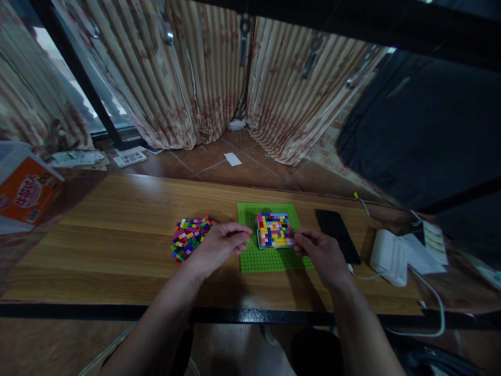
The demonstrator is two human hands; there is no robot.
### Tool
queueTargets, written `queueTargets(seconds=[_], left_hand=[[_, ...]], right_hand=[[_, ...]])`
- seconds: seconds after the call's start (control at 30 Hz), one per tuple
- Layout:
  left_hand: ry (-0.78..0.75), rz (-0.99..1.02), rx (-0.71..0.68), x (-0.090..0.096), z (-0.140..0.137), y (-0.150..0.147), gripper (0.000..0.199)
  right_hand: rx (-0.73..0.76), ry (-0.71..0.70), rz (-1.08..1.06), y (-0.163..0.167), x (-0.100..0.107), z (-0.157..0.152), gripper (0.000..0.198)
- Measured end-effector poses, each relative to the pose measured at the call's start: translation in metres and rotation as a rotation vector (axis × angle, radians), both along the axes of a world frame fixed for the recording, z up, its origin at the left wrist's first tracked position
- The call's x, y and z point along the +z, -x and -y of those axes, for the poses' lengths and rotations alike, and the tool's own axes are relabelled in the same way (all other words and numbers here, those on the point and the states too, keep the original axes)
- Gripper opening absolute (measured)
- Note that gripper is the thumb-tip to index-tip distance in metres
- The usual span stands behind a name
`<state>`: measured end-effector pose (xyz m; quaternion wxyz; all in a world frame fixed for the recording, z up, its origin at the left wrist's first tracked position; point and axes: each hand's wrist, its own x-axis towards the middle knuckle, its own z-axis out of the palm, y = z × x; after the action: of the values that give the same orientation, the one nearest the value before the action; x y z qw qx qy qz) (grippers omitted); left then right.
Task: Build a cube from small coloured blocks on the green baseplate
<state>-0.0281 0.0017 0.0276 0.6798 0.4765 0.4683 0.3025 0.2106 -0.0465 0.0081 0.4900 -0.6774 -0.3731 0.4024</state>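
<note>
A block of many-coloured toy bricks [274, 230] stands on a green studded baseplate [258, 261]. My left hand [225, 241] is just left of it, thumb and forefinger pinched on a small orange-red toy brick [248, 237]. On the other side, my right hand [319, 250] has its fingers pressed together at the block's right edge. Whether they hold a small brick or only touch the block, I cannot tell. Partly behind my left hand lies a heap of loose bricks [190, 235] in mixed colours.
The baseplate rests on a long wooden table [129, 235] with a black front edge. A black phone or tablet [338, 235] and a white box-like device [389, 257] with cables lie to the right. At far left stands a plastic tub [29, 190] with an orange label.
</note>
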Motion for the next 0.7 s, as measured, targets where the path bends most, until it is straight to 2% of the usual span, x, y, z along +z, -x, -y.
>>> queueTargets(seconds=[0.47,0.7], left_hand=[[0.018,-0.009,0.003,-0.0008,-0.0004,0.0002,0.012],[0.013,0.004,-0.002,-0.0031,0.0003,0.0024,0.013]], right_hand=[[-0.084,0.005,0.109,0.0026,-0.0097,-0.0047,0.046],[-0.013,0.014,0.150,-0.0003,-0.0088,-0.0013,0.045]])
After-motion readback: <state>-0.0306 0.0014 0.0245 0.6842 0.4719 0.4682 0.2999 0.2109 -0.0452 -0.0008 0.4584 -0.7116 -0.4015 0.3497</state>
